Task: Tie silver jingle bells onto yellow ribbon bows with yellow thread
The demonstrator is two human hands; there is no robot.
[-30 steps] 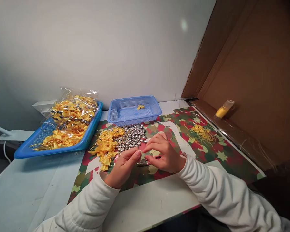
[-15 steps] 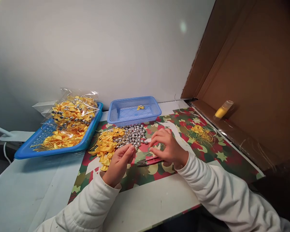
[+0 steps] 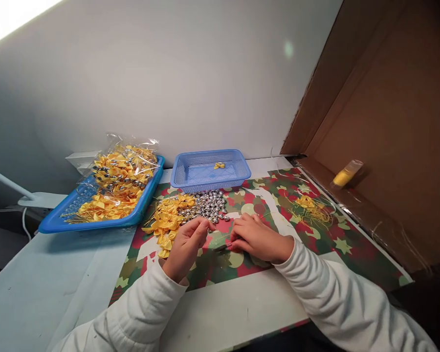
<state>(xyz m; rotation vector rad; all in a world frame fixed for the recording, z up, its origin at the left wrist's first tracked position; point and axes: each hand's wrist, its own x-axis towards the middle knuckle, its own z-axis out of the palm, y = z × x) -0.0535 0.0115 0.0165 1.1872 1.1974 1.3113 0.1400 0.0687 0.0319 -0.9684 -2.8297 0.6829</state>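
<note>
My left hand [image 3: 187, 244] is closed in a pinch beside the yellow ribbon bows [image 3: 165, 221]; whatever lies between its thumb and finger is hidden. To its right, my right hand [image 3: 258, 238] is closed over a pair of red-handled thread snips [image 3: 222, 247] on the camouflage-patterned mat. The dark blades stick out to the left from under the fingers, while most of the handle is covered. Just beyond both hands lies a heap of shiny silver beads [image 3: 208, 204], touching the bows.
A blue tray [image 3: 95, 224] at left holds bows and a clear bag [image 3: 126, 164] of beaded bows. One bow [image 3: 219, 165] lies in the blue basket [image 3: 210, 184] behind the beads. Yellow thread scraps [image 3: 311, 210] and a yellow-filled tube [image 3: 346, 174] are at right, by cardboard [image 3: 385, 146].
My right hand has come down and closed on the thread snips, its fingers apart before. My left hand keeps its pinch. The whole view has shifted slightly.
</note>
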